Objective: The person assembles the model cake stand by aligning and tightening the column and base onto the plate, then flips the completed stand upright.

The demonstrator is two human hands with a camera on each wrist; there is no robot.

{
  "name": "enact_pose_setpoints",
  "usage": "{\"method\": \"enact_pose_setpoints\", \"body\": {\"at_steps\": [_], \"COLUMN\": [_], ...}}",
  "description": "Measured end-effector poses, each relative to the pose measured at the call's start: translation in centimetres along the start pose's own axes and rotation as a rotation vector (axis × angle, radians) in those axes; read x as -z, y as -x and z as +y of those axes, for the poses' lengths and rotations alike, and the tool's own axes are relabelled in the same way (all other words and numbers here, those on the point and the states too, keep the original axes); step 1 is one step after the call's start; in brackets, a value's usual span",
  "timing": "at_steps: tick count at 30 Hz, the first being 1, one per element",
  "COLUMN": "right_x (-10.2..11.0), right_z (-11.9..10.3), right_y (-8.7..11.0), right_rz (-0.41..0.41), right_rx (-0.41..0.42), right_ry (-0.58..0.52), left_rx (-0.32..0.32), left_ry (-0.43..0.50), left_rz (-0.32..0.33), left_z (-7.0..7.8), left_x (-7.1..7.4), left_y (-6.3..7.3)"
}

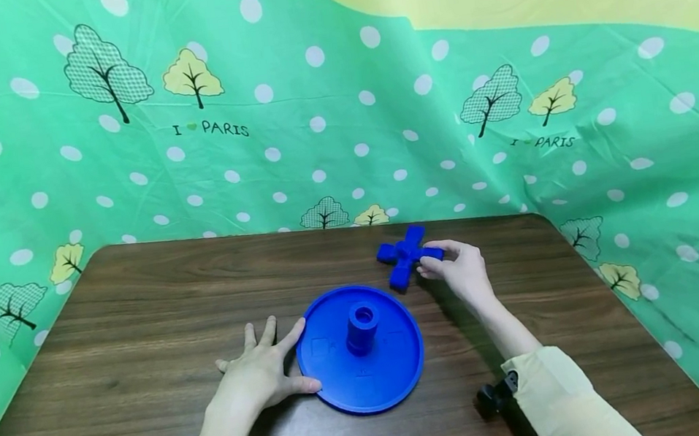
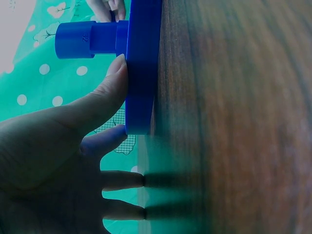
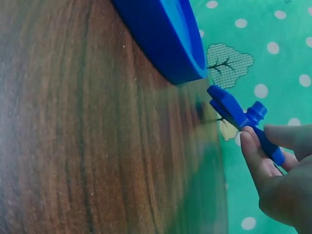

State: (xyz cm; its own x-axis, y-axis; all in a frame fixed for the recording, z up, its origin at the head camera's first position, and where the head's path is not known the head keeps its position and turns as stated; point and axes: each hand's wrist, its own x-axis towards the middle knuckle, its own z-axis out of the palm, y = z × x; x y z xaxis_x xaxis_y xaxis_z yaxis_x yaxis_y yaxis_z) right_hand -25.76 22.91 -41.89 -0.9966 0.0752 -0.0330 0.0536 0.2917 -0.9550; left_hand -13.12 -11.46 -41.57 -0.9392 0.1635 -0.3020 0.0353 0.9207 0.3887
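Note:
A round blue base (image 1: 333,397) with a raised rim lies on the table, and a hollow blue post (image 1: 361,331) stands up near its middle. My left hand (image 1: 251,378) is at the base's left side, thumb and index fingertip touching the rim, the other fingers spread. In the left wrist view the thumb (image 2: 114,80) rests against the rim. Beyond the base on the right, my right hand (image 1: 462,269) pinches one arm of a blue cross-shaped piece (image 1: 404,258). The right wrist view has this piece (image 3: 231,109) tilted above the table, with a short ridged stub on its hub.
The brown wood-grain table (image 1: 139,334) ends at a back edge against a green dotted curtain (image 1: 284,123) with tree prints. A small black device (image 1: 495,396) sits at the right sleeve (image 1: 559,397).

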Motion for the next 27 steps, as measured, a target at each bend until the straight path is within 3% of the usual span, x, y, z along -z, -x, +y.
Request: {"method": "enact_pose_setpoints", "body": {"at_steps": [12,16,22,27], "right_x": [0.7,0.6,0.5,0.3], "right_z": [-1.5,-1.8,-2.0,-2.3], "right_y": [2.8,4.1,5.8,6.9], "right_rz": [0.076,0.093,0.138,0.147], "right_rx": [0.144,0.158,0.167,0.188], "right_ry": [-0.092,-0.164,-0.143,-0.193], "left_rx": [0.002,0.006,0.003,-0.003], "left_ry": [0.011,0.003,0.000,-0.006], "left_rz": [-0.009,-0.013,-0.014,-0.014], "left_z": [-0.1,-0.3,-0.2,-0.1], "left_x": [0.0,0.0,0.0,0.0], "left_y": [0.1,0.0,-0.2,-0.2]}}
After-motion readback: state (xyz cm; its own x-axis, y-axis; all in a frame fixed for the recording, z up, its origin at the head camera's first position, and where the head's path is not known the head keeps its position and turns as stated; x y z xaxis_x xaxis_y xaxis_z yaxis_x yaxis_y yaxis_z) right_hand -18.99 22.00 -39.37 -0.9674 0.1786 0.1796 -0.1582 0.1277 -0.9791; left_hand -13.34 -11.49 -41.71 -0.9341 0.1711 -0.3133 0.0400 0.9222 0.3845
